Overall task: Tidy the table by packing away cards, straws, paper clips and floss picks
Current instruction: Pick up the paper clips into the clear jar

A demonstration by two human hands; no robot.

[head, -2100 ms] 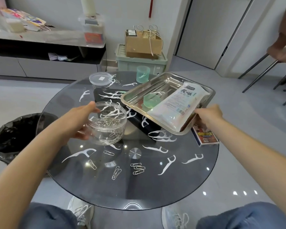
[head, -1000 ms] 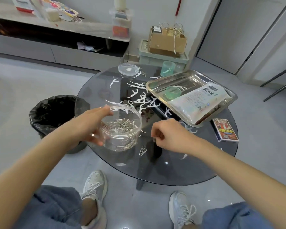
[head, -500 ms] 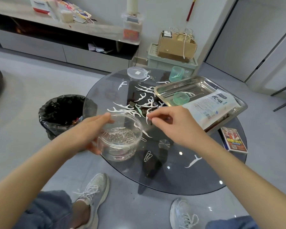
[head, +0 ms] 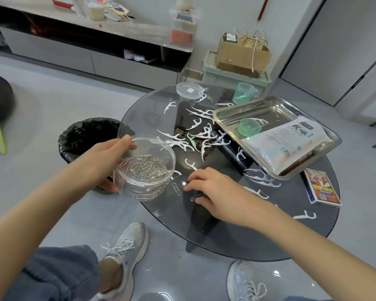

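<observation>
My left hand [head: 104, 161] grips a clear round tub [head: 146, 170] holding a heap of paper clips, at the near left edge of the glass table [head: 226, 242]. My right hand [head: 211, 187] is down on the glass just right of the tub, thumb and fingers curled around a paper clip [head: 197, 197]. Two loose clips [head: 176, 189] lie by the tub. White floss picks [head: 195, 135] are scattered across the middle. A card box [head: 320, 189] lies at the right edge. A white bag of straws [head: 284, 140] lies in the steel tray [head: 269, 105].
The tub's clear lid [head: 188, 90] and a green cup [head: 243, 93] sit at the far edge; a green lid [head: 249, 126] is in the tray. A black-lined bin [head: 89, 133] stands on the floor left of the table. My shoes are under the near edge.
My right hand left the tray, went to the table, rose over the tub, and has now dropped back onto the glass by a clip. The left hand kept hold of the tub.
</observation>
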